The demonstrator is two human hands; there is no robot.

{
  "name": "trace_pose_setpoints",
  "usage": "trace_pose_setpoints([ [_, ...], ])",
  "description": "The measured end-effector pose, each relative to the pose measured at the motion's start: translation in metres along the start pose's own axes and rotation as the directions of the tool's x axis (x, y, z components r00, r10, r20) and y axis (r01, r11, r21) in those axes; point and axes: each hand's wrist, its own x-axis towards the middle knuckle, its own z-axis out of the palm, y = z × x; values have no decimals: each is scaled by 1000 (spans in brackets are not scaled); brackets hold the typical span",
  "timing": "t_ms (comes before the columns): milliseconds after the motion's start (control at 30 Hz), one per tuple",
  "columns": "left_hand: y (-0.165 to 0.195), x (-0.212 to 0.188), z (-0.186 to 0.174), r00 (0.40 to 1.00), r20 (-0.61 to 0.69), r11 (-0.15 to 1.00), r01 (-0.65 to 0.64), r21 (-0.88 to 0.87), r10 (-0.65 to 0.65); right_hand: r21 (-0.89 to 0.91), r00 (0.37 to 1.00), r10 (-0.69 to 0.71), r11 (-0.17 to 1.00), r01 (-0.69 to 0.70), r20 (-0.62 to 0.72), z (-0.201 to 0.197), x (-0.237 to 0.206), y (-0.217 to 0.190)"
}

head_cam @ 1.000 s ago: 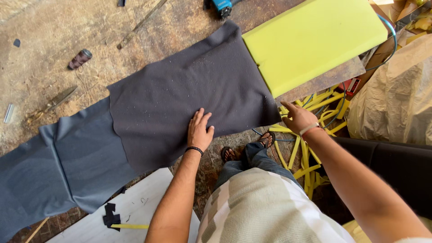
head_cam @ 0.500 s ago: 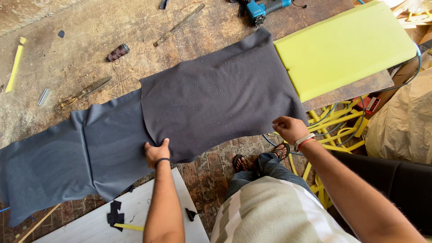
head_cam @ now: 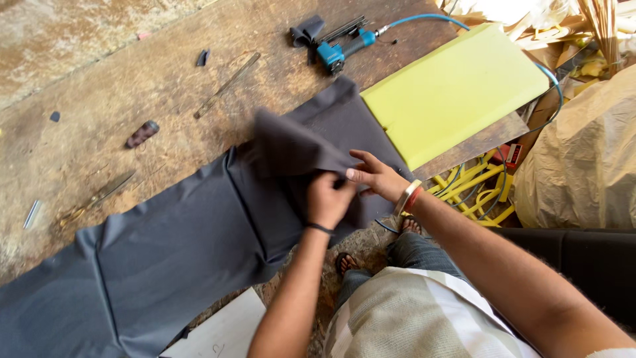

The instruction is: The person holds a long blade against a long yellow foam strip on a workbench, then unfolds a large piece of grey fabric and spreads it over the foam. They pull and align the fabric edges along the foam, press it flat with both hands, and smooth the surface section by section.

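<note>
A long dark grey cloth (head_cam: 165, 245) lies across a worn wooden table (head_cam: 132, 79). My left hand (head_cam: 328, 199) grips the cloth's near edge and has lifted a fold (head_cam: 291, 149) of it up off the table. My right hand (head_cam: 376, 176) pinches the same raised edge just to the right, fingers touching the left hand. A yellow-green foam slab (head_cam: 457, 89) lies on the table beside the cloth's right end.
A blue air stapler (head_cam: 338, 50) with a blue hose lies at the table's far side. Long scissors (head_cam: 96, 197), a metal strip (head_cam: 225, 85) and small scraps lie on the left. Yellow cords (head_cam: 474, 185) and a tan bag (head_cam: 583, 159) sit right. White board (head_cam: 225, 331) below.
Both hands came together at the cloth's near edge and lifted it into a fold; earlier the left hand lay flat on the cloth farther left and the right hand was apart.
</note>
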Motion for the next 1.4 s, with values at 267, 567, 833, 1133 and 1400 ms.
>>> trace_pose_setpoints([
  [267, 12, 35, 76, 959, 76, 945, -283, 164, 274, -409, 890, -367, 881, 240, -269, -203, 92, -8],
  [567, -54, 79, 162, 957, -159, 768, 288, 572, -241, -748, 710, -555, 661, 59, -434, -564, 110, -24],
  [833, -42, 79, 187, 803, -130, 398, 420, 816, -581, -178, 871, 92, 963, -201, -483, -555, 138, 109],
  [1133, -51, 79, 188, 749, -125, 360, 449, 818, -650, 97, 905, -154, 973, 208, -396, -580, 124, 67],
  [1400, -45, 67, 179, 782, -100, 415, 429, 802, -615, 104, 821, 197, 980, -167, -535, -566, 126, 139],
])
